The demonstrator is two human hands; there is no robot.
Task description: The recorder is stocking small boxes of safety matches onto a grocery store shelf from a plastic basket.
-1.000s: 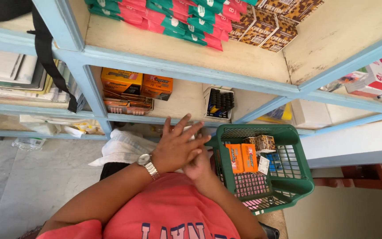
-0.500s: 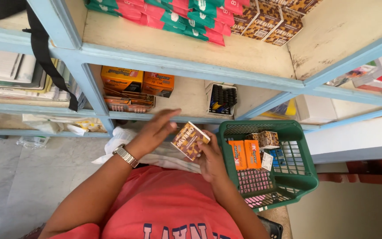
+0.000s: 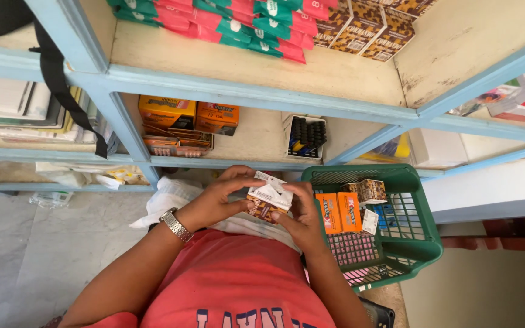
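Both of my hands hold a small brown-and-white patterned carton (image 3: 267, 199) in front of my chest. My left hand (image 3: 217, 197), with a metal watch on the wrist, grips its left side and top. My right hand (image 3: 298, 217) grips its right side from below. Just right of my hands sits a green plastic basket (image 3: 417, 243) holding orange boxes (image 3: 339, 212), a small patterned box (image 3: 370, 190) and other small packs.
Blue-framed shelves (image 3: 256, 97) stand ahead, carrying orange boxes (image 3: 166, 111), a box of black items (image 3: 305, 135), red-and-green packs (image 3: 238, 21) and patterned cartons (image 3: 360, 30). A black strap (image 3: 62, 91) hangs at left. White cloth (image 3: 168, 197) lies below the lowest shelf.
My left hand, which covered my right hand, lifted away and uncovered the patterned carton. Now both hands grip the carton, turned so its white face points up.
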